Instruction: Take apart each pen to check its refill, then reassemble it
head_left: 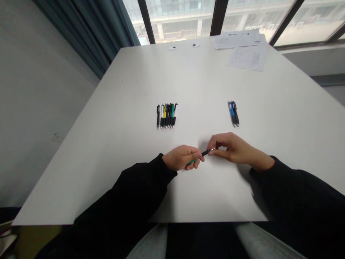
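Note:
My left hand is wrapped round the green barrel of a pen, whose black grip sticks out to the right. At the pen's silver tip, my right hand pinches with thumb and fingers. Both hands are above the near middle of the white table. Beyond them to the left lies a row of several pens with black, white, yellow and green barrels, side by side. A blue pen and a dark pen lie together farther right.
The white table reaches to the windows at the back. Printed papers lie at its far right corner. Two small white oval pieces rest near the far edge. A blue-grey curtain hangs at the left.

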`<state>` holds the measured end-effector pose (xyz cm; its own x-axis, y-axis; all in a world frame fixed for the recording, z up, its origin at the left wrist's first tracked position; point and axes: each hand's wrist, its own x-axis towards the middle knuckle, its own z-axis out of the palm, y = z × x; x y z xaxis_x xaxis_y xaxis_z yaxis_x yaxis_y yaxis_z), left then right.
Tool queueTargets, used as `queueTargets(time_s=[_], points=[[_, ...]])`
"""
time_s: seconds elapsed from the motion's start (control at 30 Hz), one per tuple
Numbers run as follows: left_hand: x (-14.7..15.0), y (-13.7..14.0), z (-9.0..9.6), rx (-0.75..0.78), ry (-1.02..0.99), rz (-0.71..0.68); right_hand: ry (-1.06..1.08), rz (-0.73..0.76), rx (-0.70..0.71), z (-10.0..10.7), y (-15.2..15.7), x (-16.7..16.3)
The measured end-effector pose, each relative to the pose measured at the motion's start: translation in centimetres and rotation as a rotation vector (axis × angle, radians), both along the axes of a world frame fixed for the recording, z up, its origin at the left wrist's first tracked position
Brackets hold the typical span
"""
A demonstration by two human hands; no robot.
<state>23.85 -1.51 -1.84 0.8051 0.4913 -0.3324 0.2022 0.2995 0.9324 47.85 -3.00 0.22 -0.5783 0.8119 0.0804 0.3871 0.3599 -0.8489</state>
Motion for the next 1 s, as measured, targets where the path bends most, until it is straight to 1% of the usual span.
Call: queueTargets(time_s=[0.1,0.17,0.27,0.37,0.43,0.5,0.57,0.7,0.83,0.9,1.0], points=[[0.0,-0.02,0.11,0.018,0.014,-0.003,-0.086,-0.006,0.076,-0.13,0.04,-0.23],[0.0,-0.03,0.13,0.036,0.013,-0.024,-0.141,0.021,0.095,-0.08,0.04,-0.45],[0.03,-0.03,0.08,0.05,0.003,-0.033,-0.124,0.038,0.022,0.13,-0.03,-0.54],[0.04,-0.01,-0.01,0.037,0.002,-0.013,-0.029,-0.006,-0.051,0.2,-0.06,-0.42],[0.03,0.01,-0.05,0.026,0.001,-0.016,-0.046,-0.027,-0.041,0.08,-0.02,-0.36],[0.01,0.04,-0.08,0.025,-0.001,-0.023,-0.128,-0.015,-0.01,-0.04,0.05,-0.36],[-0.01,0.05,-0.1,0.024,-0.005,-0.022,-0.164,-0.001,0.001,-0.06,0.07,-0.37],[0.02,0.01,-0.06,0.011,-0.006,-0.004,-0.094,0.006,-0.002,0.11,-0.06,-0.45],[0.05,-0.04,-0.04,0.01,-0.001,-0.021,-0.188,0.01,0.047,0.02,-0.09,-0.6],[0.03,-0.04,-0.05,0.007,0.004,-0.008,-0.199,0.012,0.023,0.05,-0.05,-0.64],[-0.04,0.0,-0.06,0.007,-0.004,0.003,-0.157,0.014,0.0,0.3,-0.07,-0.77]])
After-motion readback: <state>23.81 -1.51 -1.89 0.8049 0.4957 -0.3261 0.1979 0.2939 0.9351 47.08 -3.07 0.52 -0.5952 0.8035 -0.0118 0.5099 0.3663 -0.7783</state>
